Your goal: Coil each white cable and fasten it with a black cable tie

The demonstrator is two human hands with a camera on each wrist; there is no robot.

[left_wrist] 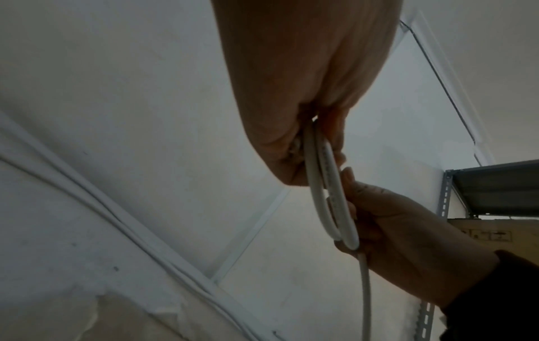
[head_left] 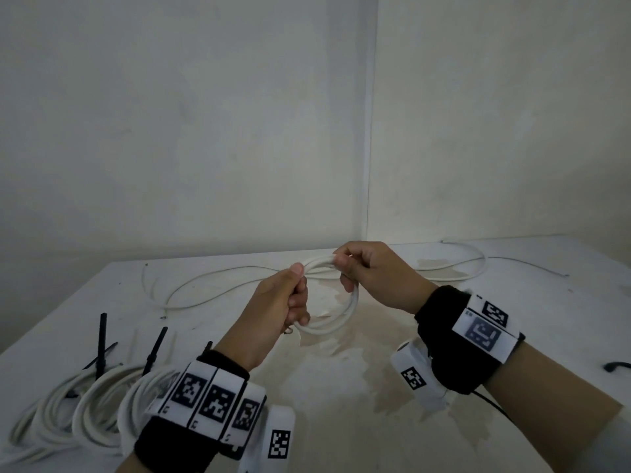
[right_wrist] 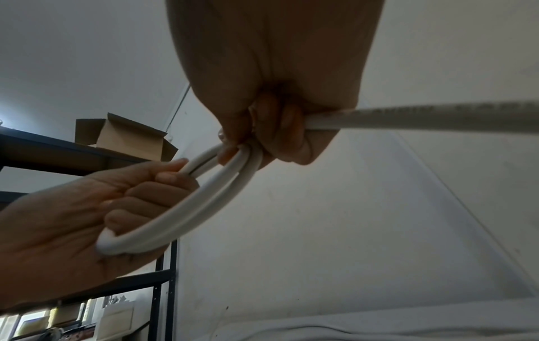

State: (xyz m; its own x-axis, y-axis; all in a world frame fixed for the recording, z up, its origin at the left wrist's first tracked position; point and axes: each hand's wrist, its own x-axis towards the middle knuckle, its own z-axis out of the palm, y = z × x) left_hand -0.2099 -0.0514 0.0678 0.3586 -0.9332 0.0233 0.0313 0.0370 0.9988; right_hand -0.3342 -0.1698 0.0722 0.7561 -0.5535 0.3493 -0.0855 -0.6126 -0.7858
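White table (head_left: pixel 341 387) in a bare corner. Above it both hands hold the coil (head_left: pixel 336 322), a few turns: left hand (head_left: pixel 273 312) clenches its near side so the loops cannot spring apart; right hand (head_left: pixel 372 278) pinches the far side where the free run (right_wrist: pixel 437 117) feeds in. Finished coils (head_left: pixel 85 404) with black ties (head_left: pixel 101 339) lie at left, out of the way. Print on the sheath is too blurred to read.
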